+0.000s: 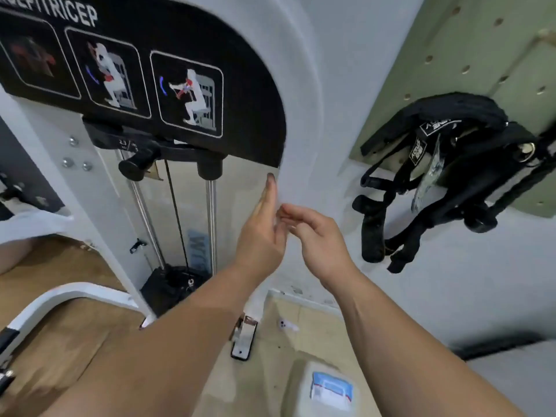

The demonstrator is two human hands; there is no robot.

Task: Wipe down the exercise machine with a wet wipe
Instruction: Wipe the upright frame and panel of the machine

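The exercise machine (301,94) is standing directly in front of the person, its white frame filling the upper left and centre of the view and curving down as a broad upright to a bolted foot (243,338) on the floor. A black instruction placard (180,85) with exercise diagrams is sitting within the arch of the frame. Below it, two chrome guide rods (211,224) and a dark cable (177,218) are running down to the weight stack (168,284).

Both forearms are reaching up and forward from the bottom of the view. The left hand (263,227) is standing edge-on with its fingers straight and together, pointing upward, lying along the inner edge of the white upright just under the placard's lower corner. The right hand (319,236) is positioned just beside it, wrist bent, fingers curled and drawn toward the thumb at the left hand's palm side. Whether a wet wipe is being pinched there cannot be told: the white upright behind is masking anything pale.

To the right, black straps and handles (436,182) are hanging from a green pegboard (451,55) on the wall. A blue-and-white packet (331,389) is lying low near the floor between the forearms.
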